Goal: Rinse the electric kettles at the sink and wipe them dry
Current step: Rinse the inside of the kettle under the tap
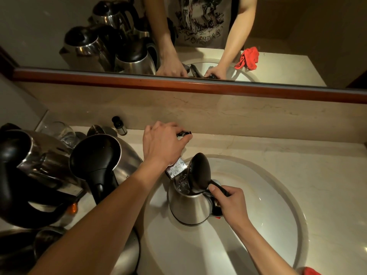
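The left hand (161, 144) is covering most of the tap handle (184, 133) — only its dark tip is showing past the fingers, which are curling round it. The tap spout (176, 169) is half hidden under the left wrist, and water is running from it into the kettle (189, 205) standing upright in the sink (278, 199). The kettle's black lid (199, 172) is standing open and blocking the view into most of the opening. The right hand (231, 203) is gripping the kettle's handle, fingers wrapping round it and thumb lying on top, so the handle itself is mostly out of sight.

On the desk (327, 175) to the left, 2 more kettles are showing clearly: 1 with a round black lid (95, 155) just beside the sink, and 1 tilting at the far left (35, 171), cut by the frame edge. A 3rd steel body (127, 255) is lying low under the left forearm, too dark and cropped to make out fully. Behind them 1 clear glass (59, 132) and 1 small dark bottle (119, 126) are standing near the wall. A red cloth (310, 271) is peeking in at the bottom edge, mostly cut off; the mirror (59, 26) above is reflecting 1 red cloth and several kettles.
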Demonstrator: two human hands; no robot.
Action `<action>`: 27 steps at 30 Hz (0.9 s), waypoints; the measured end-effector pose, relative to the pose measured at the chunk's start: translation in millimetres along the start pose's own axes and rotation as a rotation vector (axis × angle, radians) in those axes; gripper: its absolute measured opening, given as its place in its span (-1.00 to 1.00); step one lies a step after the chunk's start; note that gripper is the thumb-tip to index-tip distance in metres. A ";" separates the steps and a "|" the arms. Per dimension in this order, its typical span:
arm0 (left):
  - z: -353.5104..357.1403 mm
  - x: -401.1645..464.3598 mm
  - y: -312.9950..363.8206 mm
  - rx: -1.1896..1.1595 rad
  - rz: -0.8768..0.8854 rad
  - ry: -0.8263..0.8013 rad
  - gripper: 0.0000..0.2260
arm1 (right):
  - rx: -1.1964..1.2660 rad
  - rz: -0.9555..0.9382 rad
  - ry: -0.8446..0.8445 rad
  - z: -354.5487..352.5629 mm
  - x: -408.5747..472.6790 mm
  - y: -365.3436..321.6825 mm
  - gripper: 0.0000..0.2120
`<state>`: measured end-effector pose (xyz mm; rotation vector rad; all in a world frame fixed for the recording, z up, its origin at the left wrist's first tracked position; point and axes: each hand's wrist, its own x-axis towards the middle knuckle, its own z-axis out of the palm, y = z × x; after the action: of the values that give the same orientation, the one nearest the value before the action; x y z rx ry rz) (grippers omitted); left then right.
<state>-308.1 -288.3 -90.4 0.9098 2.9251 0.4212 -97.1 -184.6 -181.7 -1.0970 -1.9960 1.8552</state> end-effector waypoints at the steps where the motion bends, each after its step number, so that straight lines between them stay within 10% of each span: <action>1: 0.1 -0.2 0.0 -0.001 0.001 0.002 -0.58 | -0.002 -0.001 -0.001 -0.4 0.4 1.0 -0.52; 27: 1.6 -0.1 -1.3 -0.002 0.003 0.015 -0.59 | -0.025 -0.023 -0.011 -1.2 5.5 6.5 -0.41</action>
<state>-308.5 -288.9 -92.3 0.9147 2.9366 0.4331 -97.8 -180.6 -189.3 -1.0681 -2.0344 1.8331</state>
